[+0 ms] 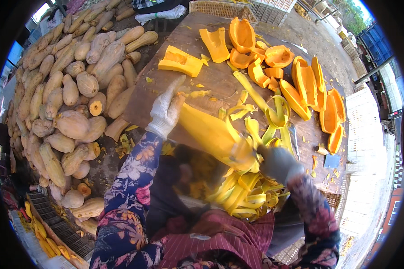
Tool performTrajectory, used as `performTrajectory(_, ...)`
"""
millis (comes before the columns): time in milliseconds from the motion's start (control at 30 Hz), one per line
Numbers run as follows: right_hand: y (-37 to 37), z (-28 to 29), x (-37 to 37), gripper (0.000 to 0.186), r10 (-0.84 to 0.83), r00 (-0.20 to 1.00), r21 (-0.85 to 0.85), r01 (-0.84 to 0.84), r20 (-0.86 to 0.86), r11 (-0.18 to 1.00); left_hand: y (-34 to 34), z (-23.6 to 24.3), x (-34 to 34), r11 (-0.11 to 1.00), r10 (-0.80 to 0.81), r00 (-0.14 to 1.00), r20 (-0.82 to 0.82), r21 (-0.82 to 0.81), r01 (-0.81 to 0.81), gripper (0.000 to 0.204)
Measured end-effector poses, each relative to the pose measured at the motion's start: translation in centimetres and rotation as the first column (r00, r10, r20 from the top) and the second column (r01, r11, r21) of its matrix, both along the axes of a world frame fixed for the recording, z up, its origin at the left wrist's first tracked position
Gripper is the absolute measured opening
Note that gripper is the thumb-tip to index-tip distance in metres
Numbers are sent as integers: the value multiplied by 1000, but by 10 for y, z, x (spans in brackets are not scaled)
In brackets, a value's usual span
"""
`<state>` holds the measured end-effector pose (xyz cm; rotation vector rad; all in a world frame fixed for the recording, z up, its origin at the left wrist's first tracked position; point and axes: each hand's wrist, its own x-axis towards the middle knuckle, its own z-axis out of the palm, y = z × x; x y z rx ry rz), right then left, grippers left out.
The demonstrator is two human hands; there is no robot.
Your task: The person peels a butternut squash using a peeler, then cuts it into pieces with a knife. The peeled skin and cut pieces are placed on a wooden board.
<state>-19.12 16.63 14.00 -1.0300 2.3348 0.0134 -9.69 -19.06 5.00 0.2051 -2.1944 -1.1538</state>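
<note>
My left hand [165, 110], in a white knit glove, is closed round the far left end of a long butternut squash [204, 130]. The squash slants across my front at the table edge, its bright yellow-orange flesh bare of skin. My right hand [278, 163], in a grey glove, is closed at the squash's near right end and smeared by motion. A pale, blurred peeler [241, 154] sits against the flesh there, its shape hard to make out. Long yellow peel strips [242, 190] pile up below and beside my right hand.
Cut, hollowed squash pieces [305, 85] lie on the brown wooden table [166, 96] toward the far right. A heap of unpeeled squash [72, 107] fills the left. A small blue square [331, 161] lies by the table's right edge. Plastic crates [265, 13] stand beyond.
</note>
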Motion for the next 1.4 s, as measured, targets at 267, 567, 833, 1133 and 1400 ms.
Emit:
performTrajectory(267, 119, -75, 98, 39, -565, 805, -307, 592, 182, 745, 9, 7, -6, 861, 181, 978, 104, -498, -106, 50)
performTrajectory(567, 9, -114, 112, 43, -178, 112, -129, 988, 978, -83, -16, -6, -11, 930, 335, 880, 336, 33, -366, 44)
performTrajectory(833, 1, -142, 95, 73, 6, 389, -382, 908, 921, -171, -10, 1, -37, 924, 383, 892, 240, -91, -373, 36)
performTrajectory(1133, 30, -89, 64, 39, -535, 785, -632, 592, 313, 500, 24, 14, -40, 868, 183, 927, 328, -496, 5, 27)
performTrajectory(1400, 83, -98, 59, 26, -243, 917, -282, 154, -315, 947, 18, 2, -35, 855, 176, 949, 263, -518, -15, 26)
